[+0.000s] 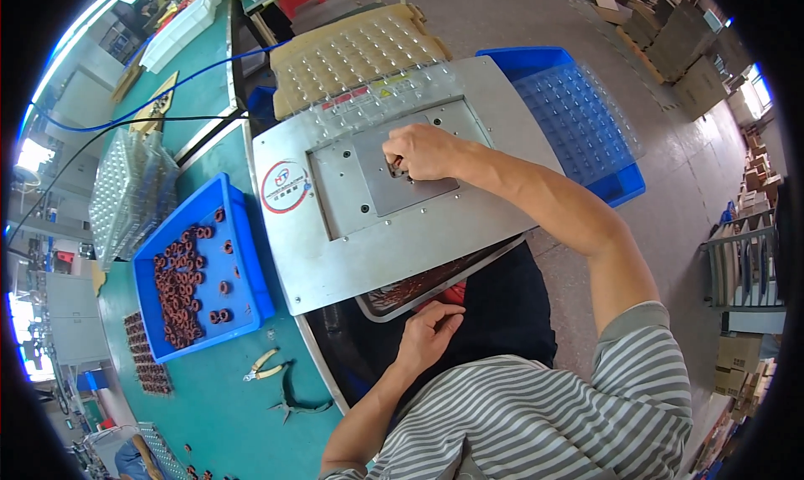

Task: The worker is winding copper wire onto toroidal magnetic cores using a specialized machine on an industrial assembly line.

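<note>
My right hand [423,152] is over the grey square plate [377,166] set into the metal machine top [335,266]. Its fingers are closed and point down at a small opening in the plate; whatever they hold is hidden beneath them. Closer to my body, my left hand [429,338] hovers with fingers bent and drawn together, and I cannot make out anything between them. Beside it, a metal tray [381,317] with reddish wire scraps sits under the front edge of the machine top.
On the green bench [243,421] at left are a blue bin [258,270] of copper-coloured wound rings, two pliers [266,367] and stacked clear trays [134,187]. Another clear blister tray [360,57] lies behind the plate. At right, a blue crate [628,191] carries more trays.
</note>
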### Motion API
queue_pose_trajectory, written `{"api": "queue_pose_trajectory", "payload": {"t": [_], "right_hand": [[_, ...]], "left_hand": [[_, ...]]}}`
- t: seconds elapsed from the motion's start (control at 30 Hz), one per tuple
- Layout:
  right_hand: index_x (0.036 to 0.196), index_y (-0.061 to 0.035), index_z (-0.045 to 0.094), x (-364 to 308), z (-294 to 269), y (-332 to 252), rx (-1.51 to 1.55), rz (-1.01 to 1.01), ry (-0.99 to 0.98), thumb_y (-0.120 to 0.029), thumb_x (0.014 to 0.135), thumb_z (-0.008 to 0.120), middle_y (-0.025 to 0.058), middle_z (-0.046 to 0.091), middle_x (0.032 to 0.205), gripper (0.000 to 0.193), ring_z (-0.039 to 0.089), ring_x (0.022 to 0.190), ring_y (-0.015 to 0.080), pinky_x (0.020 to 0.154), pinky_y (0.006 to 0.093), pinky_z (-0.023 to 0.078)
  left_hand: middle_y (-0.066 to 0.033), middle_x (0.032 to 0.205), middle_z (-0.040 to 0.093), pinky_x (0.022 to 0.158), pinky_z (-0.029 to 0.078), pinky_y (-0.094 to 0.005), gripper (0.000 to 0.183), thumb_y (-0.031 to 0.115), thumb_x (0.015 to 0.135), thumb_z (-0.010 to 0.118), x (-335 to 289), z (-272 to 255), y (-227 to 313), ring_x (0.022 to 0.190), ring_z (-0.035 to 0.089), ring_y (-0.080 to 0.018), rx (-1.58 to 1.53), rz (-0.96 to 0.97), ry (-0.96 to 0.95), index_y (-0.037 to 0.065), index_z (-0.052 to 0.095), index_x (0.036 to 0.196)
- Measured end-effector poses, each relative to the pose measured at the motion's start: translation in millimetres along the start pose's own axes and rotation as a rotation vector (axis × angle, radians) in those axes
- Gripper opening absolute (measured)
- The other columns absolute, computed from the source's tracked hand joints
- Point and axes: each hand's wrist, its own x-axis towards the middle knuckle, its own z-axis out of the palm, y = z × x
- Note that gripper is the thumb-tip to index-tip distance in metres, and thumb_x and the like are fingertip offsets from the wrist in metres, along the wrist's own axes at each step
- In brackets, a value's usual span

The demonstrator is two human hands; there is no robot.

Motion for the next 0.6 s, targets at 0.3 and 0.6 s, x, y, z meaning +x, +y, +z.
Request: {"api": "queue_pose_trajectory", "payload": {"t": [0.3,0.6], "right_hand": [[0.086,-0.0059,0.069,-8,-21,-7,0.079,0.044,0.064,-0.01,0.075,0.068,0.0141,0.068,0.09,0.012,0.065,0.088,0.0333,0.078,0.0422,0.05],[0.118,-0.0042,0.061,-8,-50,6,-0.252,0.084,0.35,-0.002,0.074,0.069,0.0133,0.06,0.115,0.045,0.054,0.115,0.0329,0.098,0.0409,0.043]], "left_hand": [[-0.0109,0.091,0.066,0.06,0.051,-0.029,0.016,-0.001,0.082,0.069,68,-55,71,0.073,0.065,-0.0227,0.275,0.352,0.391,0.003,0.068,0.097],[-0.0152,0.095,0.057,0.087,0.046,-0.041,0.023,0.008,0.078,0.065,193,-80,7,0.094,0.054,-0.0354,0.613,0.46,0.386,0.004,0.065,0.101]]}}
